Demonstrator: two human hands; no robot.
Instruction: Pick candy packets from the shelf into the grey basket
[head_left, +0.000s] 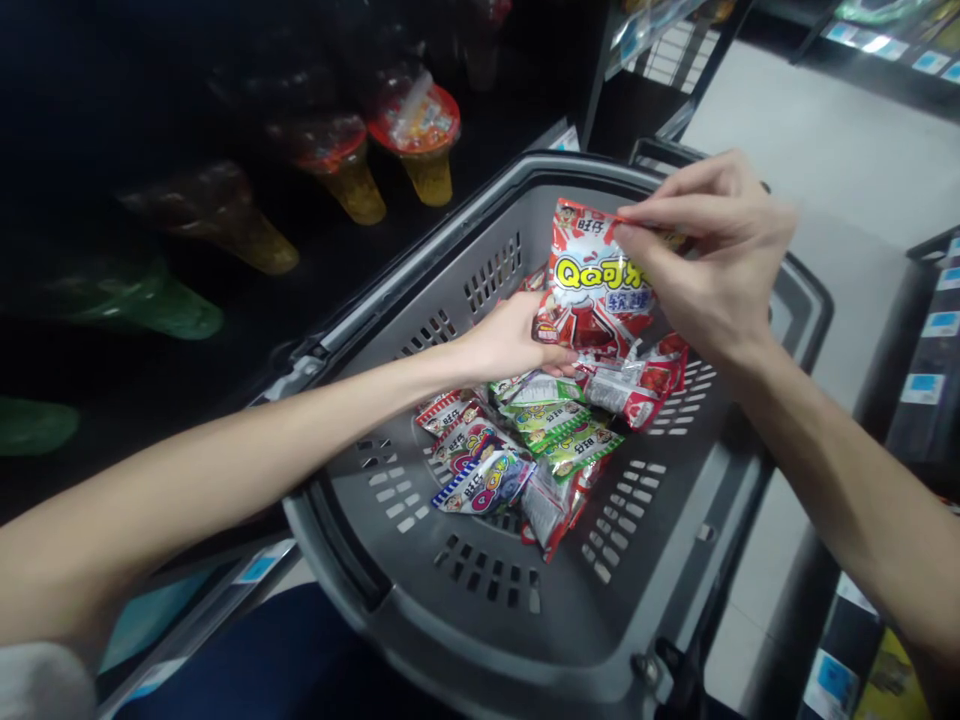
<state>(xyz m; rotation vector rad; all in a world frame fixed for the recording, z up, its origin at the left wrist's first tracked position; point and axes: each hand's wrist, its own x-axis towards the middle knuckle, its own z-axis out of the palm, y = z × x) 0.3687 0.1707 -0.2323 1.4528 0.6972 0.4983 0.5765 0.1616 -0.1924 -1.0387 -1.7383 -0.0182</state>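
My right hand (720,255) pinches a red gummy candy packet (596,280) by its top right corner, thumb and fingers pressed together. The packet hangs over a grey shopping basket (622,600), its printed front facing me. My left hand (514,335) reaches into the basket, partly behind the packet's lower left side. A few of its fingertips show just under the packet's edge; the rest are hidden, so I cannot tell its grip. Below lie several small candy packets: a blue-edged one (486,482), green ones (574,445) and a red one (637,390).
On the dark shelf at the left stand clear cups of yellow contents, one with a red lid (420,118), and green containers (161,300). A pale tiled floor (832,130) lies beyond the basket. More shelving with price tags (922,388) runs along the right.
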